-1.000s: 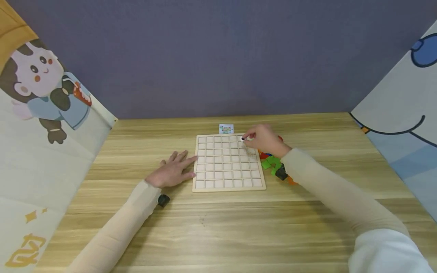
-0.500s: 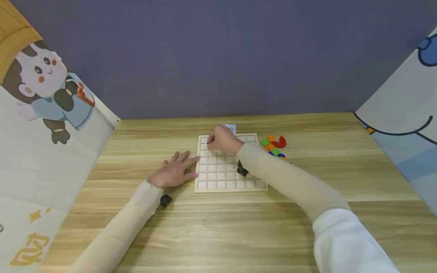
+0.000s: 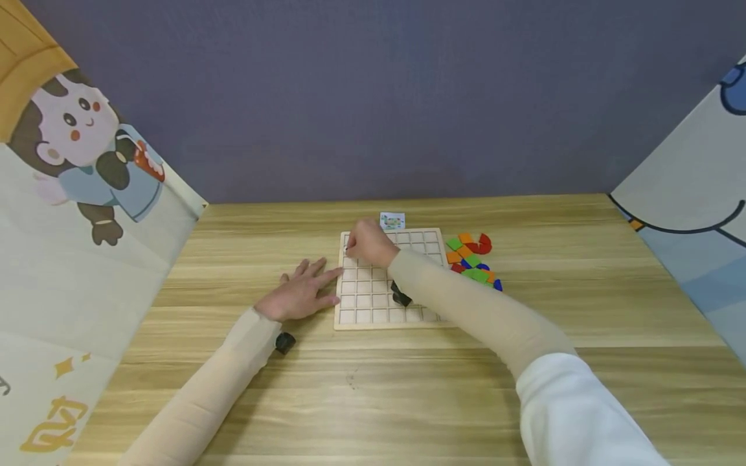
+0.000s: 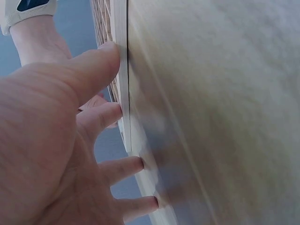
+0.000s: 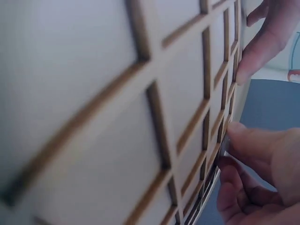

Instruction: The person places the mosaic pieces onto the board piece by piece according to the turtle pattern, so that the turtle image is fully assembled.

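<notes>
In the head view, you have room to pass over the pale wood-grain desk (image 3: pixel 373 395), lower middle, between the arms. At centre, the left hand (image 3: pixel 298 291) blocks the square wooden grid board's (image 3: pixel 390 326) left edge; the right hand (image 3: pixel 370 243) and beige sleeve (image 3: pixel 454 294) obstruct its middle; flat coloured tiles (image 3: pixel 473 259) crowd its right.

Both beige sleeves (image 3: pixel 201 388) fitted snugly; a looser white sleeve (image 3: pixel 574 408) overlapped the right one; the wrist cameras (image 3: pixel 285 343) were black.
</notes>
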`<state>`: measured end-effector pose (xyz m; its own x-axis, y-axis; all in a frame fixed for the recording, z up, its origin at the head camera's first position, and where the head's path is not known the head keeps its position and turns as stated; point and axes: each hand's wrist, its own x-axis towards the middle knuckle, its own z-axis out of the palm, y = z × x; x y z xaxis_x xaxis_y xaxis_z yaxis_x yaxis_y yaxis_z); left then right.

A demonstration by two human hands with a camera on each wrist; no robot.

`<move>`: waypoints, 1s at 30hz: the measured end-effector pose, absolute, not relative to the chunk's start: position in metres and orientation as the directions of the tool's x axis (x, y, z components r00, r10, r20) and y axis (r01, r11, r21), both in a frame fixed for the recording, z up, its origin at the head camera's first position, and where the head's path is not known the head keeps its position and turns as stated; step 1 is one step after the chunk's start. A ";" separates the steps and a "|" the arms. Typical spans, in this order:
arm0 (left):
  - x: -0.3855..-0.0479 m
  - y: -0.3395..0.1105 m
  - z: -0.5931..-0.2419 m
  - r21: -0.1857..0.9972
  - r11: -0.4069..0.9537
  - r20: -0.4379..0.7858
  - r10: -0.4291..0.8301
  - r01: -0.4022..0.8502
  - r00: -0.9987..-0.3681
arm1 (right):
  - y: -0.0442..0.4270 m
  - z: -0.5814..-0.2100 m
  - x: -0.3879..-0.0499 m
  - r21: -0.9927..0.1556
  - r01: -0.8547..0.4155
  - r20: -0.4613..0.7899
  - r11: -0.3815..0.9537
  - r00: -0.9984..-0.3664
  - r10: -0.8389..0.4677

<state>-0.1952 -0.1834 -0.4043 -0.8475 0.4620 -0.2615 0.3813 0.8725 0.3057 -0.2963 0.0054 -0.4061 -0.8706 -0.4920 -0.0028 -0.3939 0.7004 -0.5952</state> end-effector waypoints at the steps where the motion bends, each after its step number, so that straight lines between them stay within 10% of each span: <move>1: -0.195 -0.183 -0.404 0.304 0.872 -0.260 0.463 0.383 -0.847 | 0.006 -0.406 -0.295 -0.588 -0.402 0.002 0.702 -0.869 -0.496; 16: -0.196 -0.184 -0.404 0.300 0.871 -0.255 0.467 0.390 -0.847 | 0.022 -0.402 -0.292 -0.616 -0.412 0.005 0.671 -0.854 -0.520; 30: -0.194 -0.184 -0.406 0.316 0.864 -0.245 0.474 0.393 -0.846 | 0.144 -0.378 -0.296 -0.686 -0.260 -0.002 0.680 -0.933 -0.359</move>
